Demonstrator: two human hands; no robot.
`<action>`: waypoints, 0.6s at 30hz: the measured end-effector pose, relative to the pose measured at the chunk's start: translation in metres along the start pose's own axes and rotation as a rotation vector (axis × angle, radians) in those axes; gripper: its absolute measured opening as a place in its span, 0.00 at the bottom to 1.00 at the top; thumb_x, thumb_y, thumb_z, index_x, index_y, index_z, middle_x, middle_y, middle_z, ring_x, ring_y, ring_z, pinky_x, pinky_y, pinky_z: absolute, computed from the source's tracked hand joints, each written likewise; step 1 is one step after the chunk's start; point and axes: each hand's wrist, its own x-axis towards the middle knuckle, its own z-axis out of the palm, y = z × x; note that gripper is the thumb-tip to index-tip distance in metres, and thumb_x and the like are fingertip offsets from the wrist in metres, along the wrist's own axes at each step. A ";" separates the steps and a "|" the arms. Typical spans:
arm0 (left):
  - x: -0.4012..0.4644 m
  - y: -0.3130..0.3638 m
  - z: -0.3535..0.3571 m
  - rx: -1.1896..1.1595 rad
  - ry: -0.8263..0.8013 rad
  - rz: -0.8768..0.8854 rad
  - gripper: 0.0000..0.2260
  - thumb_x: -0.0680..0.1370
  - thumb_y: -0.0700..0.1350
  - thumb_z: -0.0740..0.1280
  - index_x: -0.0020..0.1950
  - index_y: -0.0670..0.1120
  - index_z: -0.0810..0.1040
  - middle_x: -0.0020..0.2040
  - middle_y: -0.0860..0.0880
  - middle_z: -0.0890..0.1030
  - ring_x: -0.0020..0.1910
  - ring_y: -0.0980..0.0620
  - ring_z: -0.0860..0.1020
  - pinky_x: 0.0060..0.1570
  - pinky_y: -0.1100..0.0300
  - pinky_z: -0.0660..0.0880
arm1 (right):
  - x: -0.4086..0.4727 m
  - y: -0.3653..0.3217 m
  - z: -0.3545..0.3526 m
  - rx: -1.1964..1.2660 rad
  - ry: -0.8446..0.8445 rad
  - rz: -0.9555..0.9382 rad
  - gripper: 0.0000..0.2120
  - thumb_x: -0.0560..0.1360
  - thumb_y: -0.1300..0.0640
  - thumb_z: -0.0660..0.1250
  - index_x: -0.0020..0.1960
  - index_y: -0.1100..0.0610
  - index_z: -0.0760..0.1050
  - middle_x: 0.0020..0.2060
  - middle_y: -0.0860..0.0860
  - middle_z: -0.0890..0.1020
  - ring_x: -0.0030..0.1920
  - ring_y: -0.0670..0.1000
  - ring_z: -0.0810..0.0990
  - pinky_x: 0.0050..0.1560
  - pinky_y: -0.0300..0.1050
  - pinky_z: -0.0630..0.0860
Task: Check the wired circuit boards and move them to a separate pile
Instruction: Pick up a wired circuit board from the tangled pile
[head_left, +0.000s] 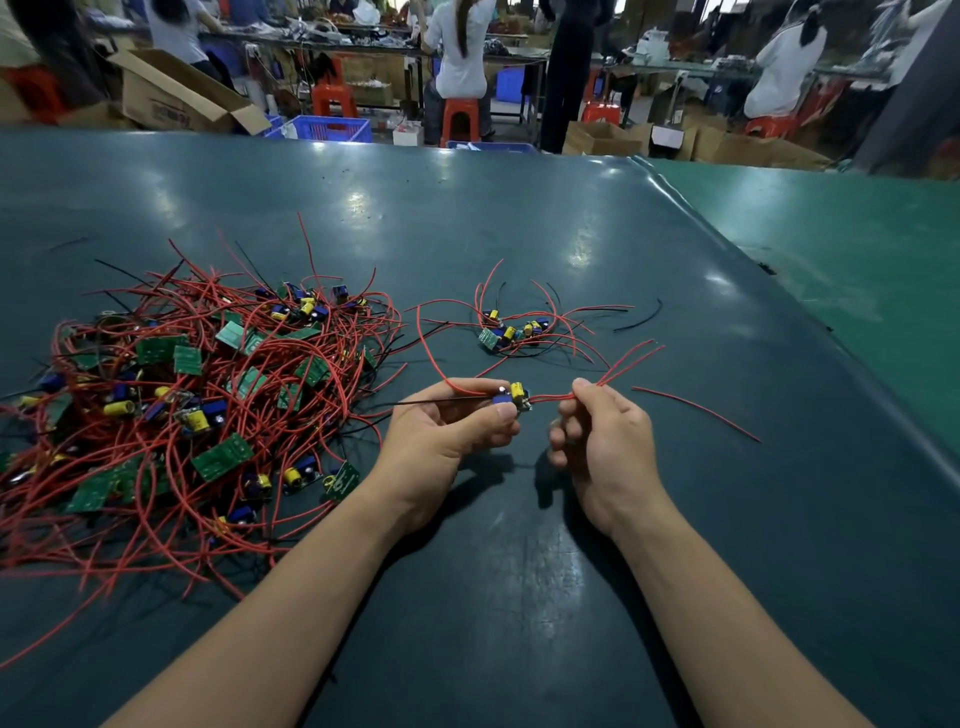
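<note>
Left hand (447, 431) pinched on small circuit board (511, 397), right hand (597, 436) clamped round its thin red wires (623, 364).

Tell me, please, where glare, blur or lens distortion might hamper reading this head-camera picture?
In the head view: ceiling lights throw pale glare patches on the green table mat; wide-angle distortion bows the mat's far edge; the background workers and the frame's margins look soft; the circuit board held in the left hand, and the right hand pinching its red wires, stay fairly sharp.
</note>
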 end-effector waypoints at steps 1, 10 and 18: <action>0.000 0.000 0.000 0.010 -0.003 0.003 0.12 0.64 0.37 0.74 0.47 0.40 0.82 0.39 0.43 0.85 0.35 0.48 0.83 0.37 0.62 0.79 | 0.000 0.001 -0.001 0.001 0.009 -0.022 0.16 0.82 0.58 0.62 0.36 0.59 0.74 0.22 0.49 0.71 0.24 0.48 0.72 0.21 0.37 0.64; 0.001 -0.002 -0.001 0.030 0.047 0.032 0.09 0.68 0.35 0.74 0.47 0.40 0.82 0.38 0.44 0.84 0.34 0.49 0.82 0.38 0.61 0.79 | 0.005 -0.005 -0.011 0.255 0.031 -0.024 0.17 0.81 0.57 0.62 0.34 0.58 0.74 0.22 0.48 0.69 0.20 0.44 0.62 0.17 0.32 0.56; 0.002 -0.003 -0.004 0.036 0.076 0.045 0.10 0.61 0.41 0.77 0.42 0.44 0.85 0.38 0.43 0.84 0.34 0.48 0.82 0.38 0.61 0.79 | 0.008 -0.005 -0.013 0.224 0.121 -0.135 0.12 0.79 0.58 0.66 0.38 0.60 0.79 0.27 0.48 0.76 0.21 0.43 0.65 0.18 0.34 0.58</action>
